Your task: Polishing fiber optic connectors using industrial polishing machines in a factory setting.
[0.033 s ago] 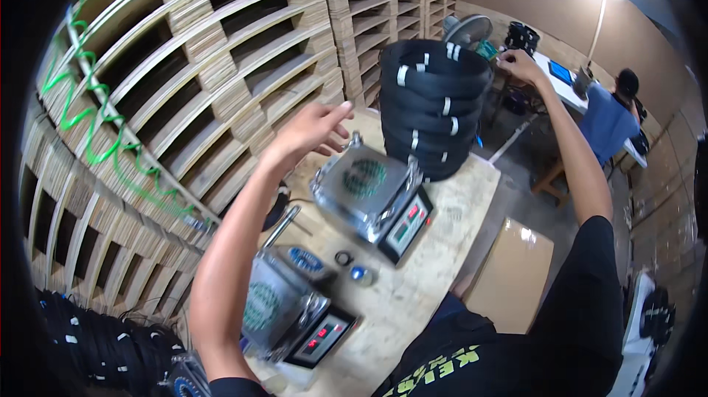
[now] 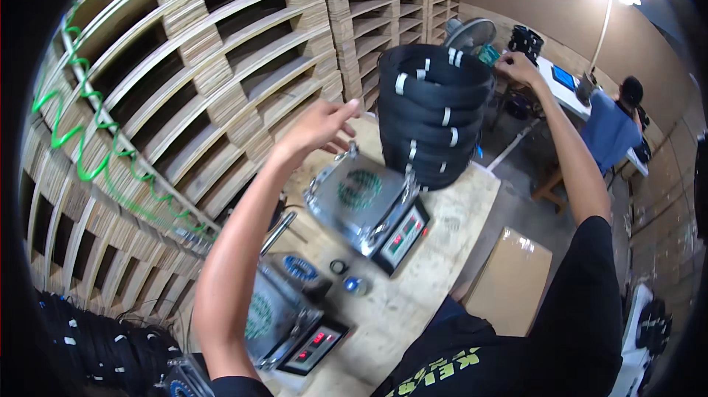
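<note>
My left hand [image 2: 322, 128] hovers above the far end of a square metal clamp-topped machine [image 2: 360, 192], its fingers apart with nothing visible in them. A green round mark is on the machine's lid, and a panel with red digits faces me. Just beyond stands a tall stack of black tyre-like rings [image 2: 431, 128] with white labels. My right hand [image 2: 518, 70] is raised at the right of the stack's top, thumb and fingers pinched together. Whatever lies between those fingertips is too small to tell. Neither hand visibly touches the stack.
A second such machine [image 2: 276, 316] stands nearer, beside a blue-white dial [image 2: 301, 268] and a small blue-topped round item [image 2: 355, 286]. Stacked wooden pallets [image 2: 243, 43] line the left. On the floor at right lies a carton [image 2: 509, 275]; a seated person [image 2: 611, 128] is beyond.
The view has shifted slightly, so the table items sit a little differently. Both hands keep nearly the same pose, the left one marginally farther right.
</note>
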Available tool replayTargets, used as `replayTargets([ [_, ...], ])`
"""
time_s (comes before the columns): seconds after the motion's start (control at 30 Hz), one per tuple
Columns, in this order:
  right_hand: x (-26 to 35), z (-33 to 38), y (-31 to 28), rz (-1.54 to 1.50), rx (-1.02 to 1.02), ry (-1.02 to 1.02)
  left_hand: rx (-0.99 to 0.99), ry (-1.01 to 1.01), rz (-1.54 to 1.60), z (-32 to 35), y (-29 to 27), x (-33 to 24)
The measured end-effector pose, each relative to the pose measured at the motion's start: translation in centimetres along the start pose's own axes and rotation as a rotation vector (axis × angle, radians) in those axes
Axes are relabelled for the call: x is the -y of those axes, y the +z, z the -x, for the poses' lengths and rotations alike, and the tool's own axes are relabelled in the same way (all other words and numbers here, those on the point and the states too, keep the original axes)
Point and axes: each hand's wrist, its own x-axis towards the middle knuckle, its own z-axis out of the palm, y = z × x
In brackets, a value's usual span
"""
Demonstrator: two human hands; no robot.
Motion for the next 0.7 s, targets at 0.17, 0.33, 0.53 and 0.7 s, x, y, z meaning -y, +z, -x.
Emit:
replayTargets([
  [0.17, 0.5, -10.2, 8.9, -0.09, 0.454, 0.369, -0.165, -0.131, -0.021, -13.5, 2.8, -0.6],
  [0.33, -2.6, -11.9, 13.4, 0.282, 0.464, 0.11, -0.296, -0.156, -0.328, -18.5, 6.9, -2.7],
  [0.53, -5.5, -12.7, 15.1, -0.055, 0.251, 0.161, -0.341, -0.244, 0.098, -19.5, 9.6, 0.8],
  [0.7, 2.0, -8.6, 11.1, -0.514, 0.022, 0.164, -0.603, -0.067, 0.03, -16.9, 10.3, 2.8],
])
